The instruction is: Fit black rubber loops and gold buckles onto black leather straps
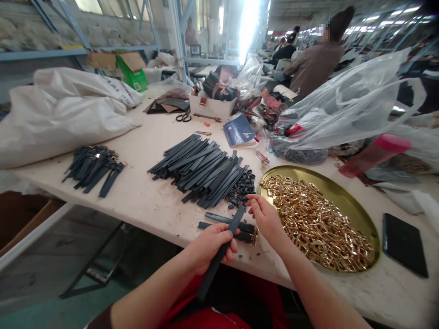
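Note:
My left hand (pixel 214 240) is closed around a dark flat strap (pixel 215 269), which slants up past my fingers towards my right hand. Beside the strap's upper end is my right hand (pixel 264 217), thumb and fingertips drawn together; what they pinch, if anything, is too small to tell. Just beyond them lie small black loops (pixel 243 186), next to a large pile of dark straps (pixel 202 169). A few straps with gold buckles (pixel 247 233) lie on the table between my hands. Many loose gold buckles (pixel 318 219) fill an oval gold tray (pixel 374 242) on the right.
Buckled straps (pixel 94 167) are bunched at the table's left, before a white sack (pixel 68 114). A blue booklet (pixel 239 130), scissors (pixel 184 117) and a white box (pixel 212 107) stand behind. A black phone (pixel 404 244) and pink-capped bottle (pixel 375 154) are at right.

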The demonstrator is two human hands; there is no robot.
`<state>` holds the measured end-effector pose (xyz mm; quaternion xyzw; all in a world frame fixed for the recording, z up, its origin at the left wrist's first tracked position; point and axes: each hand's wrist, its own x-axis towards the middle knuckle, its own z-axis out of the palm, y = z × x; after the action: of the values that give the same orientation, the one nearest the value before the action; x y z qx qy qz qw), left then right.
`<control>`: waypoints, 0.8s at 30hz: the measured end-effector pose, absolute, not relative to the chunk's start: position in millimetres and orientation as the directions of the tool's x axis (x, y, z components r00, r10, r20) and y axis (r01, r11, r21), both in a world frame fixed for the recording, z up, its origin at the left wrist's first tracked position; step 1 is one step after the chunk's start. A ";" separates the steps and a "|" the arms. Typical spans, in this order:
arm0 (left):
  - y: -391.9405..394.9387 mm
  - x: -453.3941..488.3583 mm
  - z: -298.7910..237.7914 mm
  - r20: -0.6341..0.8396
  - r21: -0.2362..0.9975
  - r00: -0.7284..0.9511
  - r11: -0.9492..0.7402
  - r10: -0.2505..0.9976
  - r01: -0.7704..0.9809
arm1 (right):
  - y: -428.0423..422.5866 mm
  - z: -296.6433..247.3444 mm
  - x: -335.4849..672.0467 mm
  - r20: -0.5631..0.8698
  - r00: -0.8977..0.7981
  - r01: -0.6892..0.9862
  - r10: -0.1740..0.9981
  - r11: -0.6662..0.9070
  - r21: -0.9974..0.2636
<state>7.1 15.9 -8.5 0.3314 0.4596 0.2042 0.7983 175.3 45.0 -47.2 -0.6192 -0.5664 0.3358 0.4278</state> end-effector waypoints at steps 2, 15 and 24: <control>19.0 4.7 -9.2 -0.616 0.697 0.466 0.715 0.635 -0.052 | 57.8 -51.0 178.4 0.167 0.002 0.671 0.986 0.123 -0.731; 28.0 -2.9 -20.7 -0.615 0.727 0.407 0.685 0.675 -0.038 | 66.1 -56.7 195.4 0.198 -0.099 0.786 0.975 0.198 -0.585; 27.2 14.3 -11.3 -0.420 0.907 0.440 0.379 0.793 0.183 | 41.1 -32.5 181.2 -0.351 0.058 -0.514 0.934 -0.274 -0.813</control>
<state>14.3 27.2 -11.3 0.5101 0.4788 0.2249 0.6783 181.2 41.1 -32.5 -0.4659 -0.2257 0.6480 0.5587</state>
